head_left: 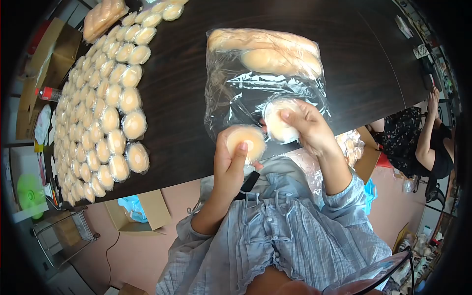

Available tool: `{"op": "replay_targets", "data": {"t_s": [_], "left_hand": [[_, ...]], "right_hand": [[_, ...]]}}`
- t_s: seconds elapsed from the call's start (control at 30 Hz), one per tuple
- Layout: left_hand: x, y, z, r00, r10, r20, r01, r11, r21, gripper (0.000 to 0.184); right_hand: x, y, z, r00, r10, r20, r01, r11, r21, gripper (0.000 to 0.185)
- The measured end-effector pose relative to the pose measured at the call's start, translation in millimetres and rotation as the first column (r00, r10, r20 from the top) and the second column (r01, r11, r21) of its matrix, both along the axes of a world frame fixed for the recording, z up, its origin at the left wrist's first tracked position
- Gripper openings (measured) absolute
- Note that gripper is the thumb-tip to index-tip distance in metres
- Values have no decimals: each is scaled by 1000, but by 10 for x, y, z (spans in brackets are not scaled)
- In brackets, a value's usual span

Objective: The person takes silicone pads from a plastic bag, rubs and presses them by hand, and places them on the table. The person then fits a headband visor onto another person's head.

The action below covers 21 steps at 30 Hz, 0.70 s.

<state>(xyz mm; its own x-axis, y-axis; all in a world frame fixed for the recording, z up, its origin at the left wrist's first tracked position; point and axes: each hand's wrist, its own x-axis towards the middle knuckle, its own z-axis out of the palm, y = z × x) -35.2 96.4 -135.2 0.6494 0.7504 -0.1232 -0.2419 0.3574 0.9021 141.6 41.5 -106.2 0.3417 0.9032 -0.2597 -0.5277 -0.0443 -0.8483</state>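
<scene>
My left hand [227, 169] holds a round beige pad in clear wrap [253, 135], its thumb pressed on the middle. Another such wrapped pad [278, 129] is gripped in my right hand [314, 130], thumb on top, close beside the first. Just beyond both hands a large clear plastic bag [221, 98] lies flat on the dark table [179, 88]. Rows of beige pads [270, 61] fill the bag's far end, while its near part looks slack and shiny. My right hand overlaps the bag's near edge. Fingers under both pads are mostly hidden.
Many wrapped pads [110, 118] cover the table's left side, with a filled bag [103, 19] behind them. A cardboard box [140, 211] stands on the floor at left; another box [368, 155] holds wrapped pieces at right. A person [425, 142] sits at the right.
</scene>
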Motion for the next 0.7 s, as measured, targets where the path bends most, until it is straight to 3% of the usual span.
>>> {"op": "replay_targets", "data": {"t_s": [0.07, 0.37, 0.57, 0.7], "left_hand": [[30, -20, -21, 1000, 0, -9, 0, 1000, -5, 31], [122, -58, -76, 997, 74, -39, -73, 997, 8, 32], [150, -54, -144, 999, 51, -10, -51, 999, 12, 32], [161, -61, -150, 999, 39, -27, -39, 999, -6, 31]], "right_hand": [[5, -65, -26, 995, -21, -98, 21, 1000, 5, 14], [-11, -229, -141, 964, -57, 260, 57, 998, 4, 11], [-71, -232, -116, 952, 26, 304, -15, 999, -37, 20], [-170, -224, -69, 995, -98, -26, 99, 994, 36, 18]]}}
